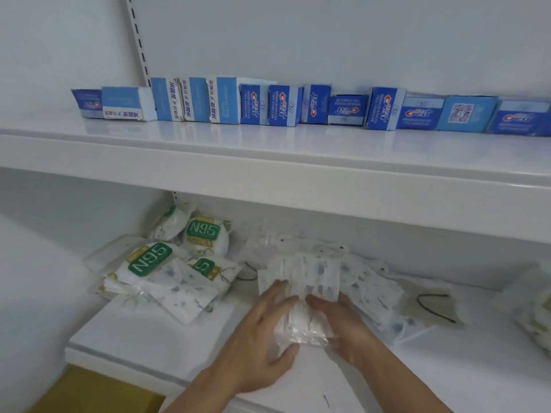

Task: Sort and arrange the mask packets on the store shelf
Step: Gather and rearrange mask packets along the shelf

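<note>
On the lower white shelf (155, 332), both hands grip one stack of clear-wrapped white mask packets (304, 281) with pale blue print. My left hand (265, 332) holds its left side and my right hand (343, 326) holds its right side. A heap of N95 packets (167, 260) with green labels lies to the left at the shelf's back. More blue-printed packets (378, 290) are spread to the right of the stack. A clear packet with a black ear loop (432, 305) lies farther right.
The upper shelf (268, 171) carries a row of blue toothpaste boxes (298, 105) along its back. Another wrapped packet (536, 305) sits at the right edge. A yellow-brown surface (89, 391) shows below the shelf at bottom left.
</note>
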Motion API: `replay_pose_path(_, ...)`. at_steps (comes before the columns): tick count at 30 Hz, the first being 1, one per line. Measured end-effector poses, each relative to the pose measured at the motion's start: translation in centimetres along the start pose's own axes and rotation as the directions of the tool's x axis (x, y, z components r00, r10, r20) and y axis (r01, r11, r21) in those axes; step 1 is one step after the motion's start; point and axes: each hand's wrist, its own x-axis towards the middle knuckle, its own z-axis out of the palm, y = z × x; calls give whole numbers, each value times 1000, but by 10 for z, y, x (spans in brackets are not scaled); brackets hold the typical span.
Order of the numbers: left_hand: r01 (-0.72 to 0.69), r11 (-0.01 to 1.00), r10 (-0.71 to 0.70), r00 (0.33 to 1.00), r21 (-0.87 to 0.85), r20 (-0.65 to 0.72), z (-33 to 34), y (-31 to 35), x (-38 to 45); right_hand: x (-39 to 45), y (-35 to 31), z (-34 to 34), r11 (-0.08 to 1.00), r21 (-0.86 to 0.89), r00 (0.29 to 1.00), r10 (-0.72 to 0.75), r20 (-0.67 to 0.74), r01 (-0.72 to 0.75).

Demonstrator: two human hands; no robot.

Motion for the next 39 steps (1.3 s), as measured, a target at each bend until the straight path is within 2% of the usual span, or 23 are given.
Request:
replay_pose_path(3, 140, 970, -192, 942, -200, -276, 11, 18, 14, -13, -7, -33, 999, 5, 987, -53, -155, 54)
replay_pose_path(4, 219, 917, -328, 890, -334, -318, 17, 21, 21, -18, -8, -42, 997, 49, 986, -46, -159, 55)
replay_pose_path(5, 301, 805, -485, 830, -512, -275, 22, 26, 31, -22, -9, -50, 993, 111, 988, -31, -154, 48)
replay_pose_path(7, 422, 342, -666, 740, -839, 101, 30, 37, 52, -34, -11, -61, 978, 200, 993, -33, -115, 56)
replay_pose_path(8, 479, 93, -644, 698, -873, 314, 33, 41, 59, -39, -11, -65, 978, 199, 995, -44, -95, 62)
replay_pose_path(9, 537, -35, -582, 675, -843, 454, 36, 47, 63, -46, -10, -67, 981, 179, 996, -60, -65, 70)
replay_pose_path(10, 577, -80, -529, 667, -813, 525, 40, 53, 65, -49, -8, -67, 984, 149, 994, -93, -54, 100)
replay_pose_path(12, 589, -24, -558, 663, -808, 499, 53, 64, 65, -55, -4, -64, 981, -14, 977, -196, -78, 196)
replay_pose_path(13, 572, 29, -619, 654, -820, 435, 58, 68, 64, -55, 0, -63, 950, -189, 958, -270, -97, 249)
replay_pose_path(15, 533, 65, -701, 626, -844, 341, 66, 69, 59, -52, 7, -62, 802, -524, 931, -363, -45, 287)
replay_pose_path(18, 438, -55, -776, 546, -897, 315, 63, 58, 54, -43, 3, -67, 730, -630, 875, -456, -163, 263)
replay_pose_path(20, 374, -119, -820, 485, -920, 304, 61, 48, 51, -34, -12, -76, 648, -723, 730, -610, -307, 238)
replay_pose_path(21, 359, -131, -815, 491, -924, 306, 59, 47, 51, -26, -20, -82, 568, -802, 684, -660, -312, 182)
replay_pose_path(22, 356, -139, -807, 500, -924, 314, 58, 49, 51, -17, -28, -87, 472, -875, 702, -659, -271, 105)
replay_pose_path(24, 357, -169, -787, 512, -919, 344, 55, 54, 50, 1, -41, -94, 262, -961, 858, -470, -207, -89)
replay_pose_path(26, 351, -197, -780, 509, -915, 363, 53, 56, 49, 12, -48, -93, 159, -961, 909, -319, -268, -228)
replay_pose_path(28, 343, -218, -781, 500, -914, 374, 52, 56, 49, 18, -49, -93, 222, -953, 852, -438, -287, -207)
replay_pose_path(30, 339, -224, -783, 496, -914, 376, 52, 57, 49, 13, -49, -86, 330, -941, 753, -602, -266, -69)
replay_pose_path(32, 340, -221, -787, 492, -914, 373, 53, 57, 50, 3, -47, -77, 578, -809, 700, -623, -349, 111)
replay_pose_path(33, 340, -224, -787, 490, -913, 375, 53, 57, 50, -2, -45, -73, 705, -684, 706, -581, -405, 187)
replay_pose_path(35, 352, -229, -794, 472, -908, 383, 54, 55, 50, -11, -37, -68, 888, -371, 778, -430, -457, 273)
replay_pose_path(37, 389, -214, -812, 439, -896, 385, 54, 55, 50, -20, -25, -63, 948, -110, 857, -316, -407, 297)
replay_pose_path(39, 415, -189, -829, 419, -890, 371, 54, 56, 50, -28, -11, -60, 951, 1, 887, -288, -362, 309)
